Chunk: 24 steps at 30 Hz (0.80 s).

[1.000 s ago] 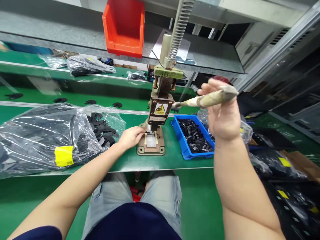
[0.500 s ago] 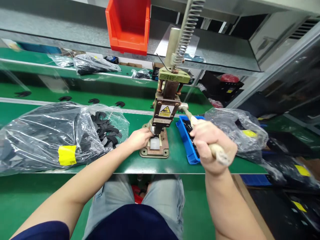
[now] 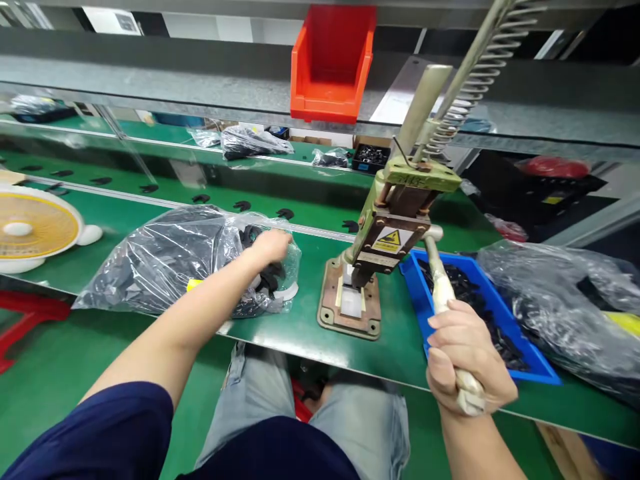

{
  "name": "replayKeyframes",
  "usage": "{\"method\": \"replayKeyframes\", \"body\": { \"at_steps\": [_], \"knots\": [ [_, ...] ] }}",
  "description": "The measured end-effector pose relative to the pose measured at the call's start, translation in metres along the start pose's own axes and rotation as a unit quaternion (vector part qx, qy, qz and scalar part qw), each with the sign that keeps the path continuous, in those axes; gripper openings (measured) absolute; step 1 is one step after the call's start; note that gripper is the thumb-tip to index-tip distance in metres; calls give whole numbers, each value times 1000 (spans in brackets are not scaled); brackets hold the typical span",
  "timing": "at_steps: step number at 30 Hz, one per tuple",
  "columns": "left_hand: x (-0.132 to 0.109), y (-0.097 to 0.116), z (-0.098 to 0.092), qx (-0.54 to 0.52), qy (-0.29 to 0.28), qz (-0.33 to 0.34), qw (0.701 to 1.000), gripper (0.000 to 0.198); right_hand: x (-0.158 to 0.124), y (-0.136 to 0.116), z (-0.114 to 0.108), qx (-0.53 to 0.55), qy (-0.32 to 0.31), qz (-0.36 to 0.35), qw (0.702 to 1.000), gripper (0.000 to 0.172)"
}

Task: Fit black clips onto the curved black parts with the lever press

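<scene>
My right hand [image 3: 473,353] is wrapped around the tape-covered lever [image 3: 443,287] of a green and brown hand press [image 3: 387,230]. Below the press ram, a pale plate [image 3: 351,303] sits on the brown base. To the left, my left hand [image 3: 270,248] reaches over the mouth of a clear plastic bag [image 3: 165,247]. Curved black pieces [image 3: 269,280] lie under and around this hand, with one grey-white curved piece [image 3: 287,292] near the bag's edge. The left fingers are mostly hidden, so their grip does not show.
A blue bin [image 3: 523,343] of black parts stands right of the press, beside another filled plastic bag [image 3: 575,307]. Black curved pieces [image 3: 243,206] lie spaced along the green strip behind. An orange bin [image 3: 330,100] sits on the shelf above. A fan [image 3: 45,233] is at left.
My left hand has moved from the press base leftwards to the bag of black pieces. My right hand has stayed on the lever. The view has turned left.
</scene>
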State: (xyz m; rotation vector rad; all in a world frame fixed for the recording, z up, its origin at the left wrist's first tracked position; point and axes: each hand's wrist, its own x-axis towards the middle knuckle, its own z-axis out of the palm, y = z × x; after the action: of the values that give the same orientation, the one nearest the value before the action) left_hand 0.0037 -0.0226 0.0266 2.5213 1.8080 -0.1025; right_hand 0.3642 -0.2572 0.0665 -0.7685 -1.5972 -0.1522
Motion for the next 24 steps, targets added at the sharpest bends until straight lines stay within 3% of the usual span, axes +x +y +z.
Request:
{"method": "replayKeyframes", "body": {
  "at_steps": [3, 5, 7, 10, 15, 20, 24],
  "knots": [
    [14, -65, -8, 27, -53, -60, 996, 49, -1, -1, 0, -14, -5, 21, 1000, 14],
    [16, -92, -6, 32, -87, -71, 993, 59, -1, -1, 0, -19, -4, 28, 999, 14],
    [15, -105, -1, 34, -108, -70, 991, 70, -1, -1, 1, -18, 4, 27, 999, 14],
    [15, -109, 4, 39, -118, -58, 991, 76, 0, 0, 2, -6, 16, 13, 1000, 16],
    [7, -81, -5, 38, -95, -17, 995, 56, 4, -1, 4, 20, 15, -14, 1000, 16],
    [-44, -10, 2, -8, -46, 182, 982, 43, 5, -1, 5, 27, 20, -21, 999, 19],
    [-78, 30, 17, 57, -57, 189, 979, 48, 5, 0, 7, 26, 24, -27, 999, 19]
  ]
}}
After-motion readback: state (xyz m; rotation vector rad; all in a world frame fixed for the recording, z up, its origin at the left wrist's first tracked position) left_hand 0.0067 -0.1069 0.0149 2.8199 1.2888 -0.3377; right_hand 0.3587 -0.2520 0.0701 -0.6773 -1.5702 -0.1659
